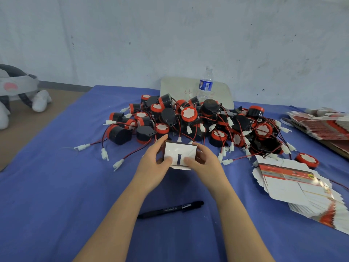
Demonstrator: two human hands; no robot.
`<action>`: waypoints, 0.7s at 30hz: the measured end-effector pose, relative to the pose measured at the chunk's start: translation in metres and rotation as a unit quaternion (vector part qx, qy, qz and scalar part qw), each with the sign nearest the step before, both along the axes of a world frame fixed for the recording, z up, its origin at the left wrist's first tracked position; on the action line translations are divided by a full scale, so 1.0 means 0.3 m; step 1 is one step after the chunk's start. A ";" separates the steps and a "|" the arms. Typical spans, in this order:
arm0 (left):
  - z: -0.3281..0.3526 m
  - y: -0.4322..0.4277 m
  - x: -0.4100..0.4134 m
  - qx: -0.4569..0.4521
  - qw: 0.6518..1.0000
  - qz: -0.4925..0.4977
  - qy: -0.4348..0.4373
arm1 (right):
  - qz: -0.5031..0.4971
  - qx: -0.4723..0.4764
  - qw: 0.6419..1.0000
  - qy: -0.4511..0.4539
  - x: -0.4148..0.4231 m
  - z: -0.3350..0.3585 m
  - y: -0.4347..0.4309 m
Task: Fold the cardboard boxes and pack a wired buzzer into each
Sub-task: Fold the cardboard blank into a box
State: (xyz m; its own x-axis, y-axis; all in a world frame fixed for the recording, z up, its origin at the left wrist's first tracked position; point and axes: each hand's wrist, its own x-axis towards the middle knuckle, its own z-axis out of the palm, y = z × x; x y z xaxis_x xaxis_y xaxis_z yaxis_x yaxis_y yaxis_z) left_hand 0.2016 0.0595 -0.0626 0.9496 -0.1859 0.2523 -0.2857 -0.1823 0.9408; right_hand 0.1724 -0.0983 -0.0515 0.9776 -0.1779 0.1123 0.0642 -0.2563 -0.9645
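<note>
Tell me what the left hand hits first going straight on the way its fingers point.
The left hand, which grips the cardboard box, would most likely meet the red-capped buzzer at the near edge of the buzzer pile, just beyond its fingertips, though depth is unclear.

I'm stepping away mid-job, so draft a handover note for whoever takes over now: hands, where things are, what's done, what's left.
Left hand and right hand both grip one folded cardboard box, thumbs on its white face.
The wired buzzers lie heaped behind it; flat box blanks are fanned at right.
Done: this box is formed; contents not visible.
To do: the whole heap and the blanks.
</note>
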 end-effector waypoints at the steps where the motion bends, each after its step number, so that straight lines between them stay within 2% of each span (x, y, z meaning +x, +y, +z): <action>1: 0.005 -0.002 -0.005 -0.003 1.000 -0.015 -0.003 | -0.010 -0.001 1.000 -0.001 0.002 -0.001 -0.002; 5: 0.012 0.003 -0.021 -0.023 0.995 -0.096 0.007 | -0.032 0.009 0.999 -0.002 0.002 -0.007 -0.014; 9: 0.009 0.017 -0.029 0.015 0.988 -0.153 0.030 | -0.029 0.020 0.999 -0.001 -0.002 0.006 -0.021; 12: 0.015 0.004 -0.036 0.033 0.996 -0.077 -0.022 | -0.009 0.031 0.999 0.006 -0.007 0.015 -0.014; 17: -0.002 -0.004 -0.008 -0.015 0.998 0.035 -0.054 | 0.022 0.114 0.993 0.002 -0.007 0.019 0.015; 21: -0.010 -0.014 -0.013 -0.042 0.992 0.098 -0.061 | 0.058 0.013 0.997 -0.040 -0.007 0.002 0.060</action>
State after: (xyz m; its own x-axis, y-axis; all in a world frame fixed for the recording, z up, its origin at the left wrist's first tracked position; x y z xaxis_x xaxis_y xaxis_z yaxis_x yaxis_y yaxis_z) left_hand 0.1977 0.0552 -0.0656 0.9267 0.0252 0.3751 -0.3659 -0.1681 0.9153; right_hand 0.1702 -0.0803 -0.0508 0.9799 -0.0671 0.1881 0.1696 -0.2177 -0.9612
